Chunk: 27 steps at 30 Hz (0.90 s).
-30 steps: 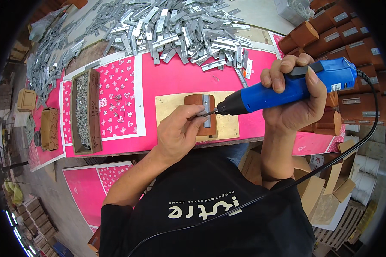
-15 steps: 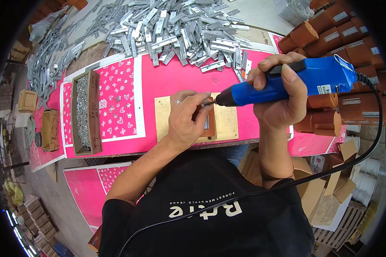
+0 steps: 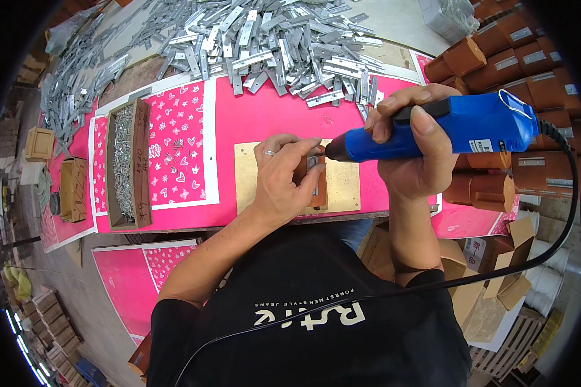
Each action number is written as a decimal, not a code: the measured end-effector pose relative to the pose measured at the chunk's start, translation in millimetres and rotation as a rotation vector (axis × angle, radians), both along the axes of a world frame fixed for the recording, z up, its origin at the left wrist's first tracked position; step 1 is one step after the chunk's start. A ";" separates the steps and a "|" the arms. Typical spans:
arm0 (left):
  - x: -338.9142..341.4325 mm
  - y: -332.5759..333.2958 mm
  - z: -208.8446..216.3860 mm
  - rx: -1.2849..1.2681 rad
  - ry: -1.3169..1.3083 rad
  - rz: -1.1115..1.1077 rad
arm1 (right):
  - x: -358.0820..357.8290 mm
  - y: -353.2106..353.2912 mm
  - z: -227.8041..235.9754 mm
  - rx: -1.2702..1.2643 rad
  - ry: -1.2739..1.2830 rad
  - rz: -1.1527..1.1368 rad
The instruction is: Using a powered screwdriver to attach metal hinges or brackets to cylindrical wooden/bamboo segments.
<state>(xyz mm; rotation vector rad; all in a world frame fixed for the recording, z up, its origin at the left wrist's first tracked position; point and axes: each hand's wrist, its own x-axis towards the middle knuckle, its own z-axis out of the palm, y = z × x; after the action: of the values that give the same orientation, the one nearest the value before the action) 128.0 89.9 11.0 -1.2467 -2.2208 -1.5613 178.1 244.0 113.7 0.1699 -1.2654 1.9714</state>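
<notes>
My right hand (image 3: 416, 138) grips a blue electric screwdriver (image 3: 458, 129), held nearly level, its black nose pointing left. The bit end meets a small reddish-brown block (image 3: 320, 198) with a grey metal strip (image 3: 313, 161) on its face. My left hand (image 3: 281, 174), a ring on one finger, closes thumb and forefinger on the strip beside the bit; these fingers hide part of the block. Any screw at the bit is too small to make out. Beneath the block lies a pale wooden board (image 3: 246, 174) on a pink-covered table (image 3: 239, 126).
A large heap of metal strips (image 3: 271, 51) covers the table's far side. To the left stand a long wooden tray (image 3: 142, 193) of screws and a small wooden box (image 3: 74, 187). Stacked brown pieces (image 3: 481, 190) rise at right. The screwdriver's black cable (image 3: 571, 200) loops over my right arm.
The rear of the screwdriver has dipped slightly, and my right hand has shifted a little left with it. My left hand keeps its hold at the block. The whole view has shifted slightly.
</notes>
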 end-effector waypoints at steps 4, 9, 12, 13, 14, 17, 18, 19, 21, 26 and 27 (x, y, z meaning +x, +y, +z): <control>0.1 0.0 -0.2 0.009 -0.032 -0.010 | -1.0 -5.3 0.0 0.081 -0.014 0.012; 1.5 -0.4 -1.8 0.012 -0.093 -0.004 | 3.9 -8.0 1.5 0.261 -0.144 0.037; 2.0 -0.8 -4.2 0.010 -0.127 -0.012 | 1.9 -8.7 0.1 0.253 -0.128 0.053; 2.2 -1.1 -5.0 0.006 -0.143 -0.016 | 2.1 -8.8 -0.3 0.262 -0.135 0.054; 1.8 -0.9 -5.0 0.004 -0.146 -0.015 | 1.6 -8.3 -1.3 0.268 -0.142 0.056; 0.8 -0.9 -4.0 0.007 -0.145 -0.020 | -0.3 -7.7 -4.2 0.275 -0.148 0.072; 0.4 -1.7 -4.2 -0.004 -0.156 -0.027 | -0.5 -6.3 -4.5 0.275 -0.151 0.073; 0.0 -2.3 -4.3 -0.015 -0.167 -0.033 | -0.8 -3.8 -4.6 0.324 -0.151 0.085; 0.4 -1.7 -3.7 -0.016 -0.176 -0.032 | -1.4 -3.7 -4.3 0.372 -0.154 0.099; -0.2 -0.8 -3.5 -0.021 -0.180 -0.041 | -4.6 -4.0 -6.8 0.306 -0.164 0.106; 0.0 0.0 -5.0 -0.010 -0.169 -0.038 | -5.7 -1.5 -6.5 0.308 -0.160 0.105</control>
<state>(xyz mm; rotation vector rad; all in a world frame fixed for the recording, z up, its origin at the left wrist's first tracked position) 128.0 89.9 6.0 -1.2083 -2.3202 -1.7315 172.4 242.5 107.2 0.2376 -1.6938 1.8973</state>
